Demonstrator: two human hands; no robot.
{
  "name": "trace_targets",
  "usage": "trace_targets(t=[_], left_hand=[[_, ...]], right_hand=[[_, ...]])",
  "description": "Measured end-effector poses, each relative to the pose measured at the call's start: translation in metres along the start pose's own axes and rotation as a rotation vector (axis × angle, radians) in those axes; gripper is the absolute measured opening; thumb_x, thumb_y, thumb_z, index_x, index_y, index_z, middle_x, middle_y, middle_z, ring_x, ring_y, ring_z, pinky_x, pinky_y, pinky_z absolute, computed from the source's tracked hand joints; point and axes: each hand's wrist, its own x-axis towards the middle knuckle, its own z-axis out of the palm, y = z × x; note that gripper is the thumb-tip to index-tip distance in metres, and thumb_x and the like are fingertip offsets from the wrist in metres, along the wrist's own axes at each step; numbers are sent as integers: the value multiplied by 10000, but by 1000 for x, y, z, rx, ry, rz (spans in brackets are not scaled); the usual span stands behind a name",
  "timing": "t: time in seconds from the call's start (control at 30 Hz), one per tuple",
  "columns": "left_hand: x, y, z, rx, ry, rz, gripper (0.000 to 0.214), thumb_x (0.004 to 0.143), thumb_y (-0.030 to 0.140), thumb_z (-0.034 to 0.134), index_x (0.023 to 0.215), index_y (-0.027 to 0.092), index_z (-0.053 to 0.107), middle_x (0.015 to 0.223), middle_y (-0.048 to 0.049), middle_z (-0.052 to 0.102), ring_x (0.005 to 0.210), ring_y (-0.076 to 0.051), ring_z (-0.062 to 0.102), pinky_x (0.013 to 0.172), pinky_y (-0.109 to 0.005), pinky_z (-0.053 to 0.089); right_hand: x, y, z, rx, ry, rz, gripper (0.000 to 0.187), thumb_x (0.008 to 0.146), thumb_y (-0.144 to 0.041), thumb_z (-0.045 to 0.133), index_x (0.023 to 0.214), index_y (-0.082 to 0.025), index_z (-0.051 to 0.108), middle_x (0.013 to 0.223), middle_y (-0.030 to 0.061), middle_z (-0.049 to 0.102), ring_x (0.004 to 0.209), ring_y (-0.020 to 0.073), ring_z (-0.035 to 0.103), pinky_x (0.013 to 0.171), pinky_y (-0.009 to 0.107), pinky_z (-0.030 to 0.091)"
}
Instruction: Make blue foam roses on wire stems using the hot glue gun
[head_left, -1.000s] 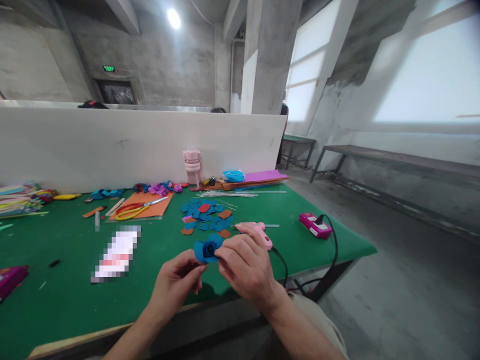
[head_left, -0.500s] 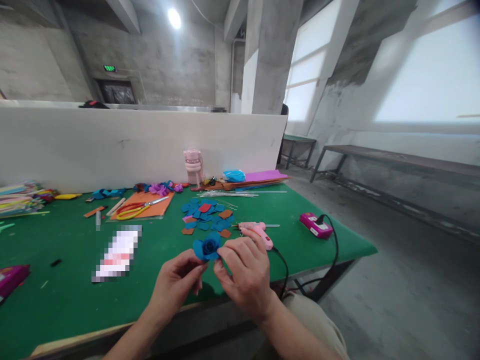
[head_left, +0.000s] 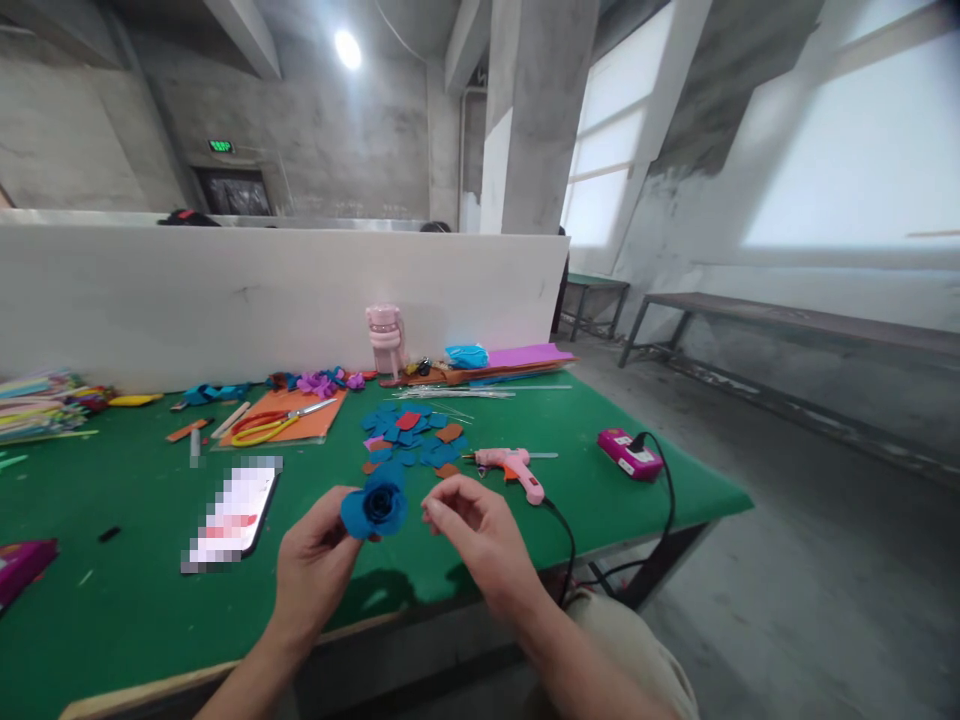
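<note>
The blue flower (head_left: pixel 375 505) is above the table (head_left: pixel 435 580), gripped by just the left hand (head_left: pixel 317 555) at its eight o'clock side. The right hand (head_left: pixel 480 525) has let go and is apart at three o'clock, fingertips bunched; I can't tell if they pinch anything. So one hand does the holding. Blue pieces (head_left: pixel 441 453) lie at one o'clock.

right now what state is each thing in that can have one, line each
blue flower, held, petals spread
left grip, closed on blue flower
right grip, apart from flower, contents unclear
pink glue gun, lying down, cord attached
scissors, lying flat, blade opening unclear
phone, face up, screen lit
pink bottle, upright
magenta box, plug inserted
green sign, lit
ceiling light, on
</note>
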Motion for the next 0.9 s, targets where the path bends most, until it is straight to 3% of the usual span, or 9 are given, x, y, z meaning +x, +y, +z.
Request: trace_targets(t=[0.13,0.37,0.9], left_hand=[[0,-2,5,24,30,55,49,706,192,576,706,193,625,697,-1,602,653,-147,554,606,-228,447],[-3,-8,9,63,54,59,95,717,201,554,720,192,648,749,-23,615,699,-158,557,650,-239,457],[-3,-10,10,87,23,67,105,743,224,543,741,190,643,780,-31,612,709,-158,548,666,-243,465]], right_hand=[[-1,4,13,446,-82,233,174,726,-309,633,683,-151,572,623,-11,558,582,91,493,609,211,401],[-4,7,24,704,21,365,251,692,-378,679,659,-157,564,559,-34,509,524,76,454,589,203,393],[-5,3,25,546,99,333,214,614,-326,733,659,-146,626,549,-38,528,531,71,443,562,197,354]])
